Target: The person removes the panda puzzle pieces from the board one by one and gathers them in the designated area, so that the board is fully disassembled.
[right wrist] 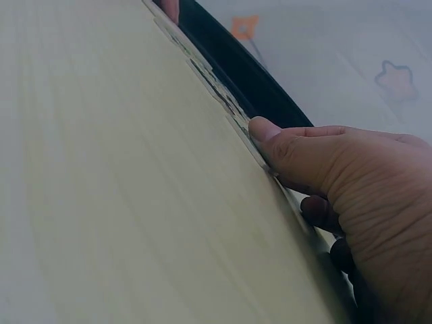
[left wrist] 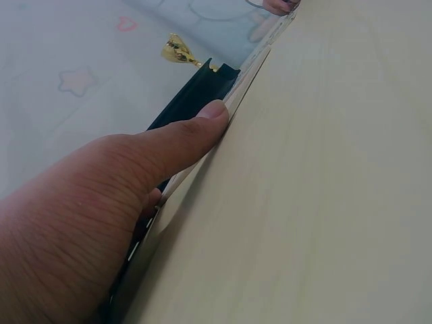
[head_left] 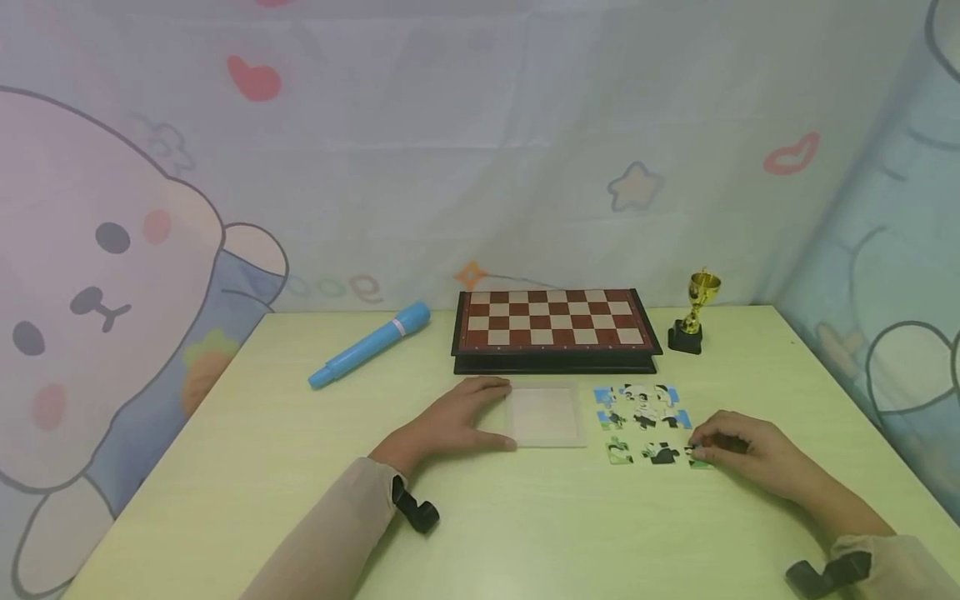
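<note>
My left hand [head_left: 457,421] lies at the left edge of a shallow square white puzzle frame [head_left: 546,417], thumb stretched along its near corner and fingers at the far one. Right of the frame are panda jigsaw pieces: a group [head_left: 637,406] in two rows with blue and white parts, then a nearer row with a green-cornered piece [head_left: 619,451] and a black-and-white piece [head_left: 661,453]. At that row's right end, my right hand [head_left: 757,454] pinches a puzzle piece [head_left: 701,462] between thumb and index finger, low at the table. Fingers partly cover this piece.
A folded chessboard box [head_left: 555,362] stands behind the frame and pieces. To its right is a small gold trophy cup [head_left: 699,300] on a black base. A blue tube-shaped pen [head_left: 367,346] lies at the back left. A printed cloth backdrop [head_left: 420,167] rises behind the table.
</note>
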